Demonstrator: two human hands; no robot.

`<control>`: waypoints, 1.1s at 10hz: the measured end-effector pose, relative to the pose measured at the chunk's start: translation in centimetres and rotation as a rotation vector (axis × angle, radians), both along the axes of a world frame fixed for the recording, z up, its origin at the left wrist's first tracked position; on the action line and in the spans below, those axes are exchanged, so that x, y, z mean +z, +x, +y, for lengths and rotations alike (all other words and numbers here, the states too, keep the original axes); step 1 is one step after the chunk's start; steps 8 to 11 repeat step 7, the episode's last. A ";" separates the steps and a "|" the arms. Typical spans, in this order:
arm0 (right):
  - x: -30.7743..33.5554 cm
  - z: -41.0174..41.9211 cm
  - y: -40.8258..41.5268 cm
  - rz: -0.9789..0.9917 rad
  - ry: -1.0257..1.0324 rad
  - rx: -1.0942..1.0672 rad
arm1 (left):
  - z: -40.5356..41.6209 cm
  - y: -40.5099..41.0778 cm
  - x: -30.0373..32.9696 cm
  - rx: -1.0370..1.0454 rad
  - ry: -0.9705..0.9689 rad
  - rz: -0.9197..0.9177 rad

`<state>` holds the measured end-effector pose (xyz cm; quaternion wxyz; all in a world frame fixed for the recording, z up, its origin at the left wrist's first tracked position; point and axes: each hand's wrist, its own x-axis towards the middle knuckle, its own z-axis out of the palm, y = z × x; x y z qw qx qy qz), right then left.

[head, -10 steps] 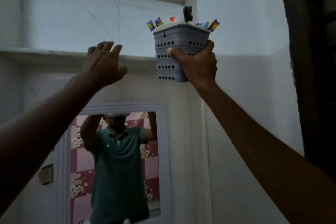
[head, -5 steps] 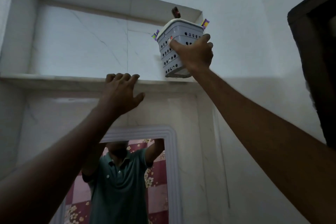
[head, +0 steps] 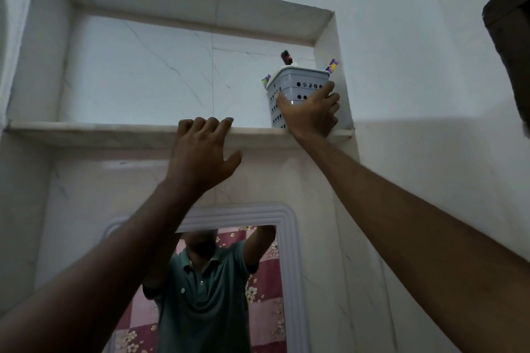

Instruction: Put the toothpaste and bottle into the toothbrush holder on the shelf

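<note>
A grey perforated toothbrush holder [head: 298,80] stands at the right end of the marble shelf [head: 86,127], close to the niche's right wall. My right hand [head: 311,112] wraps around its lower front. A dark bottle top [head: 286,57] pokes above the rim. Purple and yellow packet ends [head: 332,65] stick out at the right and another purple end [head: 266,79] at the left. The toothpaste cannot be picked out. My left hand [head: 200,152] rests on the shelf's front edge, fingers curled over it, holding nothing else.
The shelf sits in a white marble niche high on the wall. Below it hangs a white-framed mirror [head: 289,238] that reflects a person in a teal shirt. A dark door frame [head: 513,46] juts in at the upper right.
My right hand has lowered the holder from mid-air onto the shelf's right end. My left hand stays on the shelf edge. The view has tilted further upward.
</note>
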<state>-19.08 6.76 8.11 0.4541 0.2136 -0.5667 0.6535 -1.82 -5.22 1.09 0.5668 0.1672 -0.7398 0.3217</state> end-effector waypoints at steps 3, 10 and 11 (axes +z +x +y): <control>-0.6 -0.3 -0.5 0.037 0.054 -0.078 | 0.1 -0.1 0.0 0.005 -0.001 0.014; -6.3 1.6 -1.3 0.262 0.207 -0.147 | 1.3 2.7 -2.1 -0.052 0.070 -0.023; -6.3 1.6 -1.3 0.262 0.207 -0.147 | 1.3 2.7 -2.1 -0.052 0.070 -0.023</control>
